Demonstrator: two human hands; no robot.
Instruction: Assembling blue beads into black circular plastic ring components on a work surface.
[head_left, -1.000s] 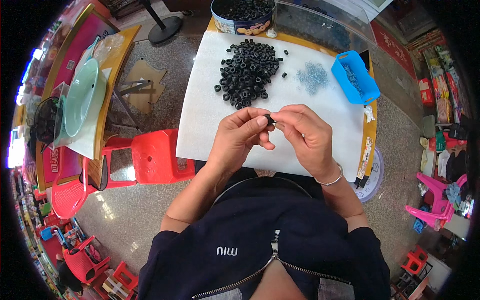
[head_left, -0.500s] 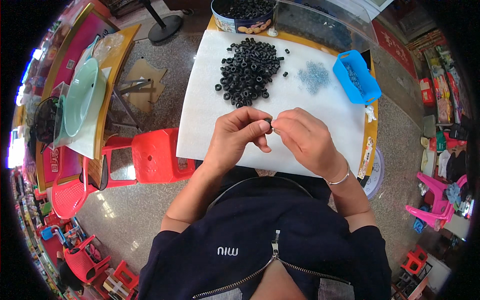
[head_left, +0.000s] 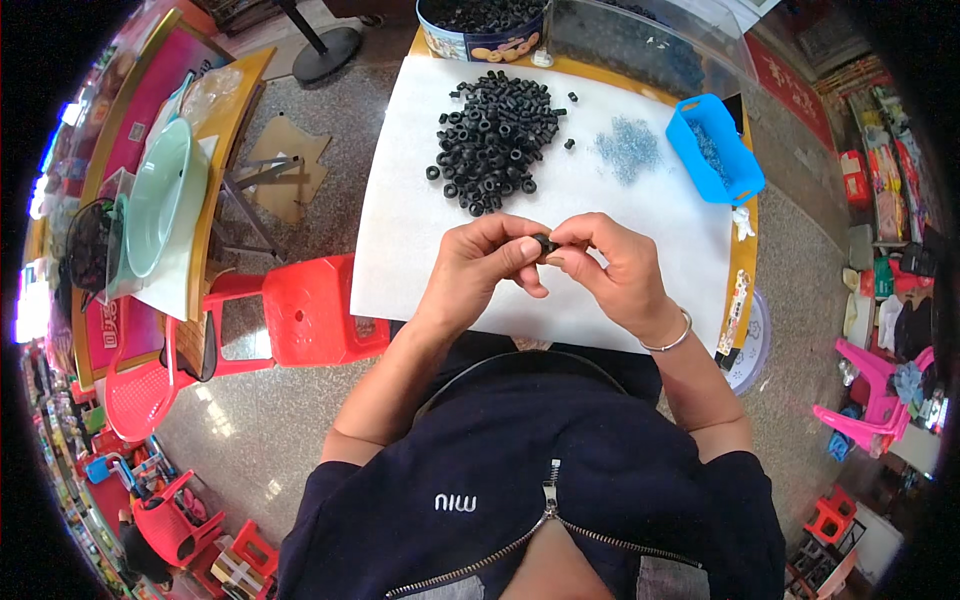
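Note:
Just beyond the near edge of a white foam sheet (head_left: 400, 235), a small black ring-shaped part (head_left: 544, 244) is pinched between the thumb and forefinger of my left hand (head_left: 475, 265). My right hand (head_left: 622, 280) is closed too, thumb and forefinger at the right end of that same part; anything tiny between these fingertips is hidden. Ahead of my hands lies a heap of similar black rings (head_left: 490, 145), with a couple of strays to its right. Farther right is a scatter of tiny clear-bluish pieces (head_left: 628, 150). A bright blue plastic basket (head_left: 738, 190) holds more of them.
At the table's far edge stand a round tin (head_left: 455, 42) full of black parts and a clear plastic bin (head_left: 640, 50). A red stool (head_left: 308, 315) is left of the table. A green basin (head_left: 165, 200) rests on another table at far left.
My right hand has turned and its fingers have opened out from a bunched pose into a thumb-and-forefinger pinch at the ring. My left hand has barely moved.

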